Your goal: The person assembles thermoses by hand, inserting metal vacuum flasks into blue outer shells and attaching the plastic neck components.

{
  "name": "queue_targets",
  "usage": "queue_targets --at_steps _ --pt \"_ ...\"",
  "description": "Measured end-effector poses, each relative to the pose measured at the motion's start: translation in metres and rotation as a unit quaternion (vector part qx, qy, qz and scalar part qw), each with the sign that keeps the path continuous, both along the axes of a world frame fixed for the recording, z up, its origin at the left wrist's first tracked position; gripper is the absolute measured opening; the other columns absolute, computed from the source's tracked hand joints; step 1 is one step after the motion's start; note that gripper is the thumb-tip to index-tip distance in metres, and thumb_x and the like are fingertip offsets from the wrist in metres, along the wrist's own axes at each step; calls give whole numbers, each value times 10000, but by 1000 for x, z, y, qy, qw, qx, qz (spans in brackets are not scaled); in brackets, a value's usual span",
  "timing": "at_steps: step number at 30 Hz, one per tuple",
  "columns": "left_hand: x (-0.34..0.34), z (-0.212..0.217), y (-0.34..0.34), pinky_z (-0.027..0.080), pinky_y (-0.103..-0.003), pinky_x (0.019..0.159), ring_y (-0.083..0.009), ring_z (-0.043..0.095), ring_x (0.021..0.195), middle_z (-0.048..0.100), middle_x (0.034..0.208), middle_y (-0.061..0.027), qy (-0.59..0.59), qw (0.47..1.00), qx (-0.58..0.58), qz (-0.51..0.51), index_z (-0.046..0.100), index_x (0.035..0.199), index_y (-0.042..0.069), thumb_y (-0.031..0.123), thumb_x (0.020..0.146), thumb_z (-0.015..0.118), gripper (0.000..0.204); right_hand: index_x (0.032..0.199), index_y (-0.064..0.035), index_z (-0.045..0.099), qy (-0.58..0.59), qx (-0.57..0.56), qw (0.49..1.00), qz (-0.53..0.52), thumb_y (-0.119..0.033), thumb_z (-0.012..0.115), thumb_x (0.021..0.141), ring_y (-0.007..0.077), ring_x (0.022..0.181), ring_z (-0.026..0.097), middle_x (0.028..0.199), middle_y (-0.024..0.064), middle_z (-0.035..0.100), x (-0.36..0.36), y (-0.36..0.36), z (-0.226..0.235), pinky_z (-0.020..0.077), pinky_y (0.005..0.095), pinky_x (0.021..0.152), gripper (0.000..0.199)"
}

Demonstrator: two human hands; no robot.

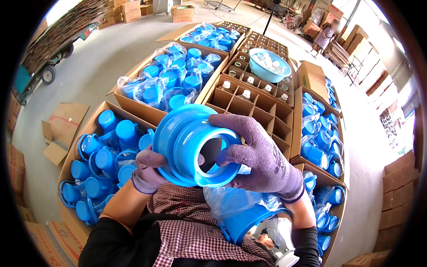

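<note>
Both my hands wear purple-grey work gloves. Between them, in front of my chest, is a round blue plastic collar (180,144) with a wide stepped rim and a narrower open neck facing me. My left hand (150,167) is closed on the rim's left side. My right hand (262,155) grips the neck from the right, with the thumb at the opening. Lower down, a larger blue plastic vessel (244,218) rests against my checked apron, partly covered by clear plastic film. A clear bottle-like container (276,236) with a white cap lies beside it.
Open cartons of blue handled jugs stand left (100,164), far left (164,84) and right (322,133). Ahead, a divided carton (249,104) holds white-capped bottles. A light-blue basin (269,64) of white pieces sits on another carton. A person (327,38) stands far right.
</note>
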State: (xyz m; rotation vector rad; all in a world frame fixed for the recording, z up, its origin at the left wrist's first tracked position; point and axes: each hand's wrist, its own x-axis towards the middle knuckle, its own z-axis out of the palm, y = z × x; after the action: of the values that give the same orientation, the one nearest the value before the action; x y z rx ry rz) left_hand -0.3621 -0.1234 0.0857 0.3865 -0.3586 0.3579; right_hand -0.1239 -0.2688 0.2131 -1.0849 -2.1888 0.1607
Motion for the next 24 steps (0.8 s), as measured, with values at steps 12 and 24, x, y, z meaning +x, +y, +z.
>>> queue_targets --at_steps 12,24 --pt "-12 1 -4 404 -661 1155 -464 503 1417 483 1570 -241 107 990 83 43 345 1607 40 -87 802 704 890 1046 -140 666 -13 18 1000 3 -140 896 621 444 1258 575 1471 204 523 0 -4 1 483 524 1000 483" --pt "14 1 -19 490 -465 1131 -324 600 1317 561 1486 -185 267 875 285 287 392 1564 15 235 1050 559 583 934 -89 695 51 -10 999 9 -345 945 711 408 1198 592 1357 191 563 41 -15 12 486 475 1018 421"
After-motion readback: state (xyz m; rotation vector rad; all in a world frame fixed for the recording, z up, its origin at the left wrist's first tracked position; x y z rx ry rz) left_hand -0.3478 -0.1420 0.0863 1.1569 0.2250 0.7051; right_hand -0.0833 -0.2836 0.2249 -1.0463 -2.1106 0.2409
